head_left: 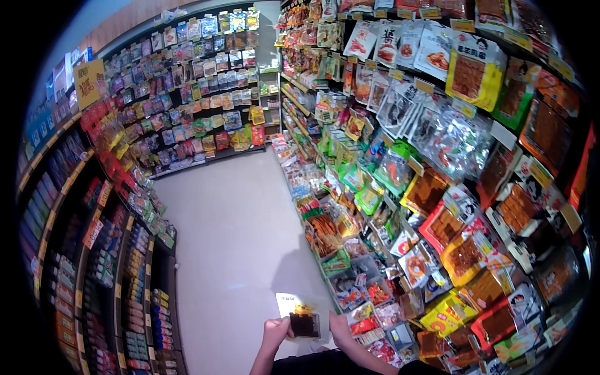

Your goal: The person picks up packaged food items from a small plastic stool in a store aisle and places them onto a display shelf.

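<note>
In front of my body I hold a flat snack packet upright, between both hands. It is pale with a yellow picture near the top and a dark brown window below. My left hand grips its left edge, the thumb lying over the front. At the opposite edge, my right hand is closed on the packet, its fingers mostly hidden behind. The nearest goods are the small packs in clear bins low on the right-hand display.
Hanging snack packets cover the rack along my right. A shelf unit with bottles and small packs lines the left. Between them runs a pale floor aisle, ending at a back rack of hanging packets.
</note>
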Demonstrator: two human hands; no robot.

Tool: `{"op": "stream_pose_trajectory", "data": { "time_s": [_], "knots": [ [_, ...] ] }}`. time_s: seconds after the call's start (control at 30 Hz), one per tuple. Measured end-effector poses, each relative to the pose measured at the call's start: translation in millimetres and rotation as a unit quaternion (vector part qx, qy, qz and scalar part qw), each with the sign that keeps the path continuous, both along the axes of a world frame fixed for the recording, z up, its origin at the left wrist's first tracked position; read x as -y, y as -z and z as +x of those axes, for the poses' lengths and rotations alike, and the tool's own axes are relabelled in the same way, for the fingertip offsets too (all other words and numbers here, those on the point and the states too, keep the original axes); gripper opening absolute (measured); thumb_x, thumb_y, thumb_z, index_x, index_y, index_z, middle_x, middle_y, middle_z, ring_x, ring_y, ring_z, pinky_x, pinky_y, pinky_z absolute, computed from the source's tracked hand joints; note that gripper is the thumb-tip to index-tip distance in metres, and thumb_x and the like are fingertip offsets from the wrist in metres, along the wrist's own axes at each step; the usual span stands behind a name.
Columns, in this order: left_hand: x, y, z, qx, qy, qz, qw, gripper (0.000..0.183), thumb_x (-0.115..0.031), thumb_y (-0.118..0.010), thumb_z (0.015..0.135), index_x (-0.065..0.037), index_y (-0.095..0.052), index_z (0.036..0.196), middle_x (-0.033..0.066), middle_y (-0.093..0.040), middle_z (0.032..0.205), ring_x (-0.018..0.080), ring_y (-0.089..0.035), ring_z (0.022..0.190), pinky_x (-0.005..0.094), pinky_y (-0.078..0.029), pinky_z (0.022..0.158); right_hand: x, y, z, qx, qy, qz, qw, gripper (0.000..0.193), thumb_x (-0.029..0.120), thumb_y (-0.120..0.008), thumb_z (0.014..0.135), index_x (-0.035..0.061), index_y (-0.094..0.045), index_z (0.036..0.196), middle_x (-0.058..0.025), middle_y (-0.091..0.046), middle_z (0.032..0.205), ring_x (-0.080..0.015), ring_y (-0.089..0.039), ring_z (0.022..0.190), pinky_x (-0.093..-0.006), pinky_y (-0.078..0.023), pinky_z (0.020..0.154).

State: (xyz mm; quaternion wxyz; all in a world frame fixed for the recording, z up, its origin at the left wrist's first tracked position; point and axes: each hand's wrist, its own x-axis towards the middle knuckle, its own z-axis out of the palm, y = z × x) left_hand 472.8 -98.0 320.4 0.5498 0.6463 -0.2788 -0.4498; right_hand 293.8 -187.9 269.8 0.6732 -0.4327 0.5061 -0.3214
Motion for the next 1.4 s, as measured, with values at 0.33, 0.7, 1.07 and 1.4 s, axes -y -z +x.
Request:
{"op": "stream_pose_trajectory", "data": {
  "time_s": [0.33, 0.7, 1.07, 1.4],
  "knots": [
    [140, -44, 63, -0.023, 0.005, -0.046, 0.999, 0.027, -0.004, -0.045, 0.078, 0.006, -0.057, 0.054, 0.0144, -0.058, 0.055, 0.0202, -0.055, 0.047, 0.0276, -0.047, 0.05, 147, -13, 73, 0.107, -0.004, -0.125, 0.986, 0.025, 0.006, -0.05, 0.08, -0.0028, -0.057, 0.058, -0.0049, -0.054, 0.053, -0.007, -0.046, 0.049, -0.0261, -0.035, 0.044],
    [204, -11, 152, 0.021, -0.121, 0.0, 0.992, 0.029, -0.005, -0.044, 0.075, 0.005, -0.057, 0.051, 0.0133, -0.058, 0.052, 0.0179, -0.055, 0.046, 0.0265, -0.048, 0.051, 242, -37, 166, 0.096, -0.115, -0.058, 0.987, 0.023, 0.003, -0.045, 0.081, -0.0029, -0.06, 0.097, -0.0079, -0.057, 0.061, -0.0107, -0.051, 0.045, -0.0231, -0.044, 0.051],
    [337, -27, 297, -0.029, -0.122, 0.051, 0.991, 0.03, -0.008, -0.046, 0.074, 0.004, -0.062, 0.051, 0.0089, -0.055, 0.051, 0.0146, -0.051, 0.052, 0.0259, -0.042, 0.052, 355, -68, 307, 0.025, -0.094, -0.052, 0.994, 0.016, -0.001, -0.044, 0.078, -0.0047, -0.058, 0.085, -0.0074, -0.054, 0.06, -0.0123, -0.047, 0.037, -0.0214, -0.036, 0.039],
    [444, -62, 427, 0.039, -0.127, -0.028, 0.991, 0.036, -0.012, -0.048, 0.085, 0.004, -0.064, 0.057, 0.0061, -0.053, 0.056, 0.0114, -0.047, 0.047, 0.0248, -0.038, 0.047, 453, -91, 438, -0.028, -0.147, -0.274, 0.95, 0.017, 0.015, -0.064, 0.082, -0.0014, -0.062, 0.085, 0.0019, -0.054, 0.06, -0.0025, -0.046, 0.054, -0.0196, -0.039, 0.05]
  ]
}}
